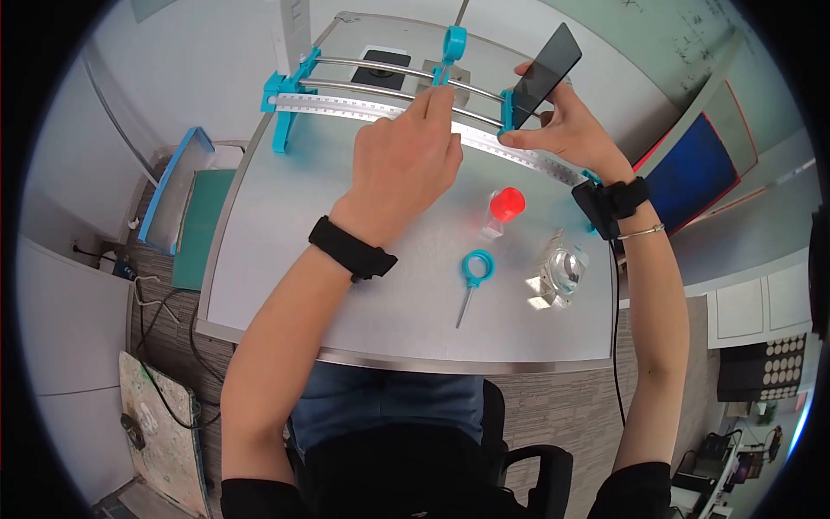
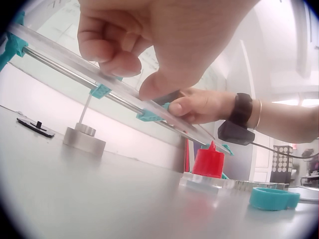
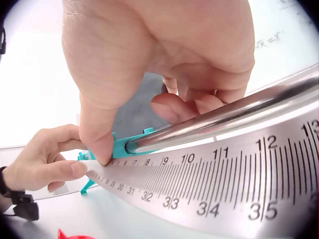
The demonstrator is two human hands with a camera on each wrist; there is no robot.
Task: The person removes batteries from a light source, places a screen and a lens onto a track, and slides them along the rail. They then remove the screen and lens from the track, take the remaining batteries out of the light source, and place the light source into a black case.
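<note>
A rail of two metal rods with a ruler along its front spans the table between teal end supports. My left hand has its fingertips at the teal slider under an upright teal ring; its fingers are curled, and part of that slider is hidden behind them. Farther right, my right hand grips another teal slider, which carries a tilted dark panel. The right thumb presses the slider's near end, with the other fingers behind the panel.
On the table, a red pointed piece sits by a clear block, near a loose teal ring with a metal pin and a clear dome-shaped piece. A white panel stands at the rail's left end. Behind the rail lies a black plate.
</note>
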